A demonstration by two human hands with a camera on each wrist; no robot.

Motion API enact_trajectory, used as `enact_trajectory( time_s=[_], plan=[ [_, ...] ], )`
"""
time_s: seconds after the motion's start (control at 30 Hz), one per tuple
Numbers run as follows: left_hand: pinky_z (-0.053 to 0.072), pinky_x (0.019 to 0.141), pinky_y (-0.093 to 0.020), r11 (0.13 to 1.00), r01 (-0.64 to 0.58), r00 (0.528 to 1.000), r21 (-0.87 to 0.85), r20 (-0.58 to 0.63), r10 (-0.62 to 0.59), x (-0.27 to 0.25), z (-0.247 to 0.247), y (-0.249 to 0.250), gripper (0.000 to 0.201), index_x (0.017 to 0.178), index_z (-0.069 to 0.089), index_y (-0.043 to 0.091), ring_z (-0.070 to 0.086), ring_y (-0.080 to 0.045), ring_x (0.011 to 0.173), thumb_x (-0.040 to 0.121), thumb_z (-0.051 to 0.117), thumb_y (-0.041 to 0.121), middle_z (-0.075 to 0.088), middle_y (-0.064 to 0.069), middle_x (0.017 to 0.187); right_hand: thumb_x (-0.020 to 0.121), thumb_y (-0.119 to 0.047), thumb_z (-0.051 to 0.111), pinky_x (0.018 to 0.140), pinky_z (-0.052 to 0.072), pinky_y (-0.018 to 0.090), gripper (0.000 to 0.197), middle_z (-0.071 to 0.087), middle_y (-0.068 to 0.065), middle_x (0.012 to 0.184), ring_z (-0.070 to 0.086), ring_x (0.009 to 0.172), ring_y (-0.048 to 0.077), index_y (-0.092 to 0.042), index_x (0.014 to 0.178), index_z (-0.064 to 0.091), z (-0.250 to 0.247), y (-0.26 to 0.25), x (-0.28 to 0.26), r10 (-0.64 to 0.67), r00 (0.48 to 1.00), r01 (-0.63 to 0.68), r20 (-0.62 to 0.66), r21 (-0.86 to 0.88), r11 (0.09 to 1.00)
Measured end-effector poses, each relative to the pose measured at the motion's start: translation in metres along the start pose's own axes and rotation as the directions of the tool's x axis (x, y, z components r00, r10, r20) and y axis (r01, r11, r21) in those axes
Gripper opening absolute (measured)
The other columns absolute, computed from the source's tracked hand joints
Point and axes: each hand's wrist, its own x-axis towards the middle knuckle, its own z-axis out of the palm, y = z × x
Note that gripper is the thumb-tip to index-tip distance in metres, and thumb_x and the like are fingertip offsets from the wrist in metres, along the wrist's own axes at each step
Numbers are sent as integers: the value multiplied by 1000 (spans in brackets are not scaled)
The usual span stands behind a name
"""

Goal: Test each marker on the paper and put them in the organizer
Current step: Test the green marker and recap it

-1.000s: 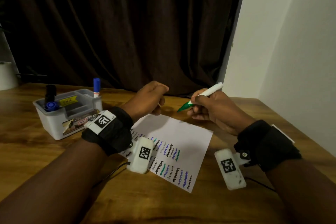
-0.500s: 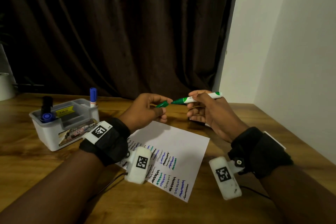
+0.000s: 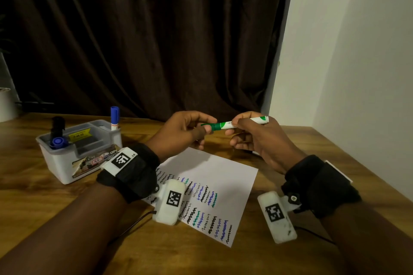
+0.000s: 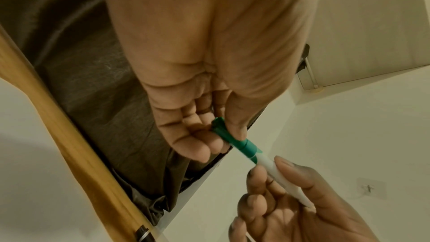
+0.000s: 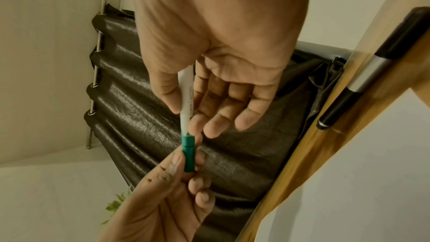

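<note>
A green marker [image 3: 230, 124] with a white barrel lies level in the air above the paper [image 3: 223, 169], held between both hands. My left hand [image 3: 206, 127] pinches its green cap [image 4: 227, 135], which sits on the marker's tip end. My right hand [image 3: 234, 123] grips the white barrel [image 5: 185, 98] between thumb and fingers. The paper bears rows of black, blue and green squiggles. The grey organizer [image 3: 67, 163] stands at the left with a black marker [image 3: 57, 127], a blue-capped one [image 3: 58, 142] and a tall blue-capped white marker [image 3: 114, 117].
A black and silver marker [image 5: 372, 73] lies on the wooden table [image 3: 223, 259] near my right hand. A dark curtain [image 3: 156, 40] hangs behind the table, and a white wall [image 3: 357, 73] runs along the right side. A white pot [image 3: 6, 102] stands far left.
The right hand swung the uncapped green marker from pointing down at the paper to level. The left hand brought the cap to its tip, and the cap now sits on it.
</note>
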Motion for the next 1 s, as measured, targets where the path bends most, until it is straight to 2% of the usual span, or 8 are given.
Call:
enact_trajectory(
  time_s=[0.17,0.3,0.37,0.43,0.5,0.67,0.83,1.0],
  plan=[
    [36,50,-27,993,88,996,-81,5,-88,-1,-1,5,34,118,60,-6,42,-11,53,108,40,20,46,0,65,90,-17,75,84,61,40,22,80,10,94,71,73,20,-11,111,78,-6,-2,-4,-89,995,90,41,-39,995],
    [24,47,-26,985,123,992,-125,55,-117,-3,1,9,40,105,60,-6,29,-14,49,107,41,29,33,1,56,85,-15,79,78,63,31,22,82,3,95,73,70,16,-20,106,79,-2,-2,-9,-163,981,178,106,-153,972],
    [24,46,-24,992,74,996,-103,54,-68,-4,1,9,50,104,59,-10,28,-14,48,102,50,39,32,1,56,85,-15,79,78,63,29,21,82,0,95,73,69,14,-23,104,80,-1,-3,-10,-194,975,212,109,-197,957],
    [25,44,-23,997,17,999,-73,46,-14,-6,2,8,42,113,69,5,29,-12,46,96,59,41,34,1,56,85,-15,79,78,63,31,20,82,2,96,74,70,15,-22,105,80,-1,-4,-11,-216,970,235,113,-202,951],
    [26,42,-21,997,-22,999,-76,30,25,-6,2,7,29,110,73,14,29,-10,43,94,63,36,35,2,53,85,-16,79,77,63,33,21,81,3,96,74,69,16,-21,105,81,-1,-5,-11,-230,967,249,108,-210,946],
    [26,42,-20,997,-41,999,-69,13,42,-1,3,2,20,90,68,13,30,-9,40,97,61,31,37,5,50,87,-17,78,72,64,30,19,80,-4,88,73,65,15,-22,105,78,2,-2,-11,-239,965,260,109,-258,931],
    [26,44,-22,998,-39,999,-49,14,40,1,2,-1,19,88,65,12,30,-14,42,98,59,27,37,-1,52,89,-14,77,68,63,25,18,79,-3,84,72,63,13,-20,106,76,3,0,-10,-234,965,257,119,-251,933],
    [25,43,-23,999,-38,999,-28,-7,37,1,3,0,20,91,65,9,30,-16,43,99,59,27,37,-7,54,89,-13,77,70,63,31,20,79,-2,82,71,62,15,-21,108,74,5,1,-8,-201,972,222,119,-208,953]
  ],
)
